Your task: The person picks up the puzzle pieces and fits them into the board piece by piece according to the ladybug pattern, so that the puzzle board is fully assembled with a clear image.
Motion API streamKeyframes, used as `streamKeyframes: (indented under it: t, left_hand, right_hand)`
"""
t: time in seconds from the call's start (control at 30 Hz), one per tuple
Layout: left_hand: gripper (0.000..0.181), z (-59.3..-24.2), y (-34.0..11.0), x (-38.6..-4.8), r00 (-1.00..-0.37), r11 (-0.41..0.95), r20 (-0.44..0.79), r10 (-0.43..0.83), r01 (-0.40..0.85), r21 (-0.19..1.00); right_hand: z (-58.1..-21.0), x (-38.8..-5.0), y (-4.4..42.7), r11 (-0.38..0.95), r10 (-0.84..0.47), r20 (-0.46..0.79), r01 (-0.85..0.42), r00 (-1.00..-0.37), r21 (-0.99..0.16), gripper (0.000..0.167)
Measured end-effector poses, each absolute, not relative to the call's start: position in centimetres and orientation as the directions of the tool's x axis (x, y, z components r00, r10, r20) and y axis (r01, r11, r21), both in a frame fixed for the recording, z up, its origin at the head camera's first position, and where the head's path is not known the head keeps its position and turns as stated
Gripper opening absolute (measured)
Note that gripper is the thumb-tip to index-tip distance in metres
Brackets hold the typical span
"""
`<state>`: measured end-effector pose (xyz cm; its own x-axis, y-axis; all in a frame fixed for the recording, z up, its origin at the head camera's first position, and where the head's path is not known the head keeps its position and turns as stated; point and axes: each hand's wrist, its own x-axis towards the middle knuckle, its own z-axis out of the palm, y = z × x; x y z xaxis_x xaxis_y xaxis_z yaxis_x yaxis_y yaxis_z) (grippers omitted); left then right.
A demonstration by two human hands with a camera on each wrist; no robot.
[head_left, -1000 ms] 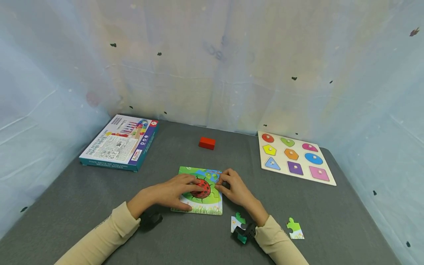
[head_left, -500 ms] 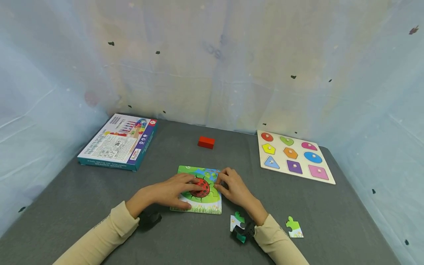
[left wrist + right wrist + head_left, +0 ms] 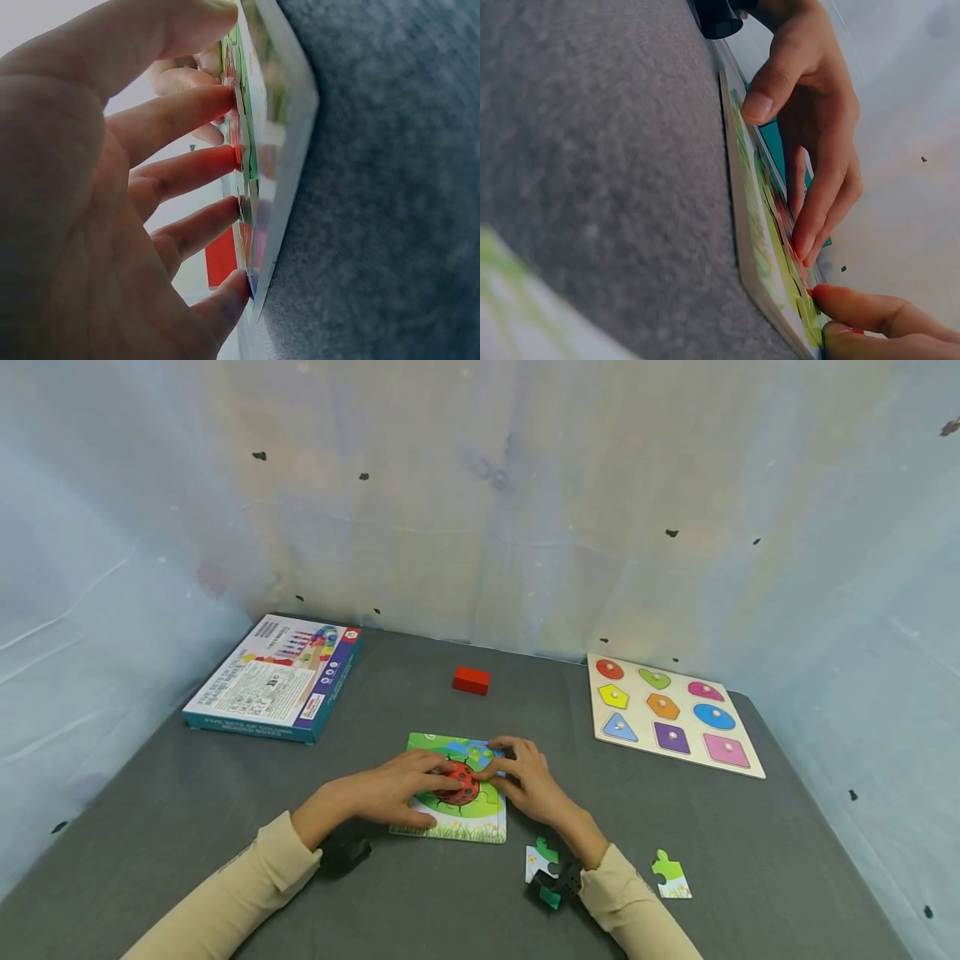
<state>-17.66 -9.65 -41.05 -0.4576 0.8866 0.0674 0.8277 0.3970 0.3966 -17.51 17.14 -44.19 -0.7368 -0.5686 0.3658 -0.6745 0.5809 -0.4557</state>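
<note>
- One grey table surface (image 3: pixel 420 910); everything below lies on it.
- Box (image 3: pixel 262 681), printed side up, back left, well apart from both hands.
- Shape board (image 3: pixel 637 701) with knobbed coloured shapes, flat, back right.
- Ladybird puzzle (image 3: pixel 476 810), flat at front centre, between the two hands and touched by both.
- Left hand (image 3: pixel 393 789): grip loose, fingers spread with clear gaps. Fingertips rest on the puzzle's face, some over the red ladybird; thumb lies toward the near edge.
- Right hand (image 3: pixel 531 783): at the puzzle's right side, fingers arched. Index finger reaches in to touch the face beside the ladybird; thumb tip just beside it, the two slightly apart. Exact contact of the thumb: cannot tell.
- Flowered piece (image 3: pixel 536 863), loose near the right wrist, partly hidden by the black wrist device (image 3: pixel 553 882).
- Green-and-white piece (image 3: pixel 671 877), loose, right of the right sleeve (image 3: pixel 633 906).
- Red block (image 3: pixel 472 681), beyond the puzzle.
</note>
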Motion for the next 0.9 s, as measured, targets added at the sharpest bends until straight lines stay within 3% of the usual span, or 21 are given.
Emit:
streamKeyframes:
  t: [0.27, 0.4, 0.73, 0.9]
  left_hand:
    - [0.057, -41.0, -9.6, -17.5, -0.477, 0.425, 0.043, 0.878, 0.817, 0.390]
    - [0.058, -41.1, -9.6, -17.6, -0.479, 0.426, 0.039, 0.877, 0.812, 0.399]
    - [0.057, -41.3, -9.9, -17.9, -0.470, 0.395, 0.084, 0.878, 0.813, 0.428]
    - [0.057, -41.3, -9.9, -17.7, -0.465, 0.394, 0.078, 0.882, 0.818, 0.420]
  right_hand:
    - [-44.2, -17.5, 17.6, 0.581, -0.575, 0.277, -0.623, -0.770, -0.524, 0.014]
    - [-43.8, -17.4, 17.9, 0.558, -0.608, 0.250, -0.629, -0.754, -0.542, 0.014]
    - [-43.8, -17.7, 18.2, 0.558, -0.628, 0.232, -0.637, -0.743, -0.532, 0.026]
    - [-44.1, -17.8, 18.2, 0.525, -0.567, 0.277, -0.600, -0.776, -0.604, 0.029]
